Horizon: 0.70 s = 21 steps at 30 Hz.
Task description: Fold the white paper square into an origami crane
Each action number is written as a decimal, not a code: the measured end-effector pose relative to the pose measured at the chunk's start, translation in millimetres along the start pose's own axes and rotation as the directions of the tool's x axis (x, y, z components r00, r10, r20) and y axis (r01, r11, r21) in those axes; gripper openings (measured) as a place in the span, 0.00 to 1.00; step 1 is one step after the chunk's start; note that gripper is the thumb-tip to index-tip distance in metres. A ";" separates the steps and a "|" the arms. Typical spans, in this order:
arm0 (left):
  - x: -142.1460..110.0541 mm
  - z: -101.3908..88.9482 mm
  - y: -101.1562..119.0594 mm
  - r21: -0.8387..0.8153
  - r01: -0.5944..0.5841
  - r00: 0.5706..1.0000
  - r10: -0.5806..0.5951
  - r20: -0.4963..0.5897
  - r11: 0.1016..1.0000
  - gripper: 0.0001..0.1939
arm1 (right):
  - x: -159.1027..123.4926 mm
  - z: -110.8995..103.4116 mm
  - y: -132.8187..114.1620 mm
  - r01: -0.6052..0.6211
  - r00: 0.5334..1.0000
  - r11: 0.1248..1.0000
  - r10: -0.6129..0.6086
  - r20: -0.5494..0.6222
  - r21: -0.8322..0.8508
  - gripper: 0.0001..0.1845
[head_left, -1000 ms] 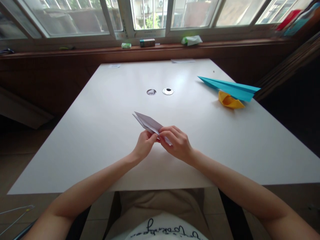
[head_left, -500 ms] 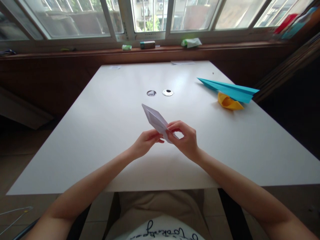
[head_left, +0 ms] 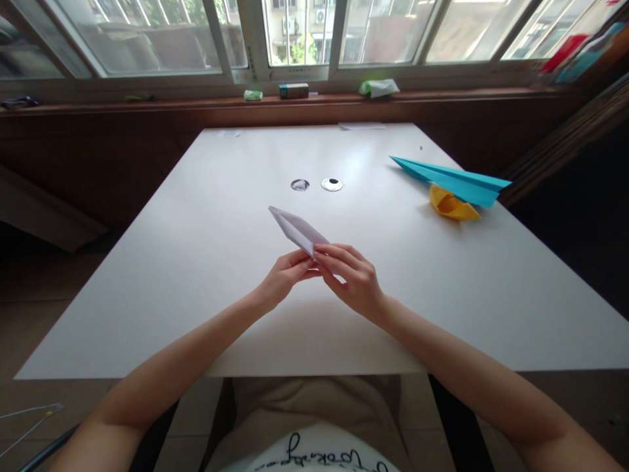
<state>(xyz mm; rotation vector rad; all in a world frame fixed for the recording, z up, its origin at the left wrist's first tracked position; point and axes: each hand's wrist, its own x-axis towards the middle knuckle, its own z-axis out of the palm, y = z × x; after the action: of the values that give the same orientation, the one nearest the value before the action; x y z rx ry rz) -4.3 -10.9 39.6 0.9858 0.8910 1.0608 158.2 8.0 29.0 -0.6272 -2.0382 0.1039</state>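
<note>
A piece of folded white paper (head_left: 297, 229) is held above the table between both my hands, its pointed end toward the far left. My left hand (head_left: 285, 276) pinches its near end from below and the left. From the right, my right hand (head_left: 354, 275) grips the same near end, with the fingers lying over the paper and covering that part of it. The paper's underside is hidden.
The white table (head_left: 162, 275) carries a blue paper plane (head_left: 457, 180) and a yellow paper boat (head_left: 452, 204) at the right. Two round inserts, a left one (head_left: 299, 185) and a right one (head_left: 332, 185), sit mid-table. Small items, including a box (head_left: 293, 91), line the windowsill.
The folded paper's tip has swung slightly left and the paper lies flatter. My right hand has shifted a little left, its fingers now extended over the paper instead of curled in a ring.
</note>
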 end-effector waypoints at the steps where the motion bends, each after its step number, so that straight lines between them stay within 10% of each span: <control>1: 0.9 -0.1 -1.0 0.010 -0.008 1.000 0.008 -0.006 1.000 0.14 | 0.3 0.0 0.1 -0.025 1.000 0.999 0.025 0.006 0.022 0.13; 12: -3.2 2.1 6.1 0.112 -0.044 0.998 0.038 0.051 0.993 0.16 | 6.5 -7.1 -0.9 -0.223 0.974 0.952 0.228 0.001 0.211 0.08; 21: 3.9 -3.9 -4.3 -0.026 0.081 0.968 -0.085 -0.235 0.996 0.15 | 5.2 -7.1 -2.9 -0.282 0.956 0.924 0.250 0.152 0.258 0.07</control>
<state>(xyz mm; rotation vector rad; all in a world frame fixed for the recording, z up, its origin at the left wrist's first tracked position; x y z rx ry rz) -5.7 -7.1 33.9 0.8117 1.1065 1.1274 160.9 6.7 37.8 -0.7296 -1.9896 0.5901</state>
